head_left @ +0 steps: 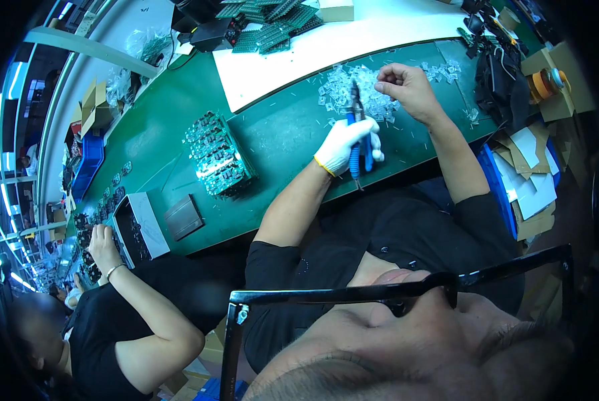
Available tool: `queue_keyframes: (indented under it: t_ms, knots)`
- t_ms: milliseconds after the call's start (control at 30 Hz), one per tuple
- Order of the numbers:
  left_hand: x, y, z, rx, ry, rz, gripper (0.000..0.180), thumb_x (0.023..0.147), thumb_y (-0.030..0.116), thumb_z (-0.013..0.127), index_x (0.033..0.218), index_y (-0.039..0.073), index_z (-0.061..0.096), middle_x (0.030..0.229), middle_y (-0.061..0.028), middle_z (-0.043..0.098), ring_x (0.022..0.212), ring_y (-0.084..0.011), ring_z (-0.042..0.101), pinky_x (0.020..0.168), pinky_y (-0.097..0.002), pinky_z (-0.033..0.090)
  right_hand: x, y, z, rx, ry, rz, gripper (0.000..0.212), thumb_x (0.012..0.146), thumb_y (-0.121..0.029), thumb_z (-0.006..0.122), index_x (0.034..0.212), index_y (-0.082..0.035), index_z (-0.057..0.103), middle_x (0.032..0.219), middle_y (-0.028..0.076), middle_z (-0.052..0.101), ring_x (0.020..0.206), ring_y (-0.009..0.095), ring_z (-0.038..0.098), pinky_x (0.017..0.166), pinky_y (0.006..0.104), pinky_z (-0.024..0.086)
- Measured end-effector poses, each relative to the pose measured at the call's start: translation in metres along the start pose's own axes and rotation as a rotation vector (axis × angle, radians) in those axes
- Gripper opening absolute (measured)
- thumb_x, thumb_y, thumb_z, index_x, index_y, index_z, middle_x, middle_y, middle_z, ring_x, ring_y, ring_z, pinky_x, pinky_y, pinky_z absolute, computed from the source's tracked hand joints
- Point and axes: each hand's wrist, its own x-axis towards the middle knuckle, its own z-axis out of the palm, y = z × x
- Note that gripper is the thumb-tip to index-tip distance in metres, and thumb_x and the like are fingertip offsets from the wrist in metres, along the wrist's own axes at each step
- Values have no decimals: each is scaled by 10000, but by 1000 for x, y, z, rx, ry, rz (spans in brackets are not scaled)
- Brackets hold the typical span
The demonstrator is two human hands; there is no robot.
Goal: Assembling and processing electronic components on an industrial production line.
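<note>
My left hand (345, 144) wears a white glove and is closed around blue-handled cutting pliers (358, 134), whose dark jaws point away from me toward a pile of small clear plastic pieces (353, 90) on the green table (279, 134). My bare right hand (406, 85) hovers over the right side of that pile with fingertips pinched together, apparently on one small clear piece. The plier jaws sit just left of those fingertips.
A stack of green circuit boards (216, 157) lies to the left, with a grey plate (182, 217) and an open box (139, 227) nearer. A white sheet (326, 47) holds more boards (266, 23). A co-worker's hand (102, 244) works at the left. Cardboard scraps (526, 174) and tape (546, 83) sit right.
</note>
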Motion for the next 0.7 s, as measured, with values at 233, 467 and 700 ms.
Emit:
queue_keyframes:
  t_ms: [233, 467, 700]
  knots:
    - [9, -6, -20, -187, -125, 39, 402, 1061, 321, 657, 1259, -28, 649, 1055, -203, 740, 967, -374, 727, 950, -577, 586, -3, 21, 6, -466, 16, -87, 235, 894, -112, 771, 1121, -48, 765, 1051, 157, 747, 950, 324, 720, 869, 439, 576]
    - [11, -5, -15, -150, -135, 22, 403, 1042, 323, 690, 1241, -25, 651, 1040, -195, 733, 938, -341, 718, 935, -547, 586, 32, 71, -77, -871, 318, -215, 220, 900, -111, 738, 1115, -66, 751, 1096, 192, 734, 1046, 419, 696, 935, 507, 560]
    - [11, -1, -16, -103, -69, -72, 330, 1048, 301, 691, 1199, 9, 664, 1020, -173, 728, 910, -333, 726, 909, -515, 595, 48, 93, -90, -1030, 139, -87, 190, 996, -156, 621, 1095, -35, 730, 1079, 229, 706, 1079, 447, 666, 936, 546, 531]
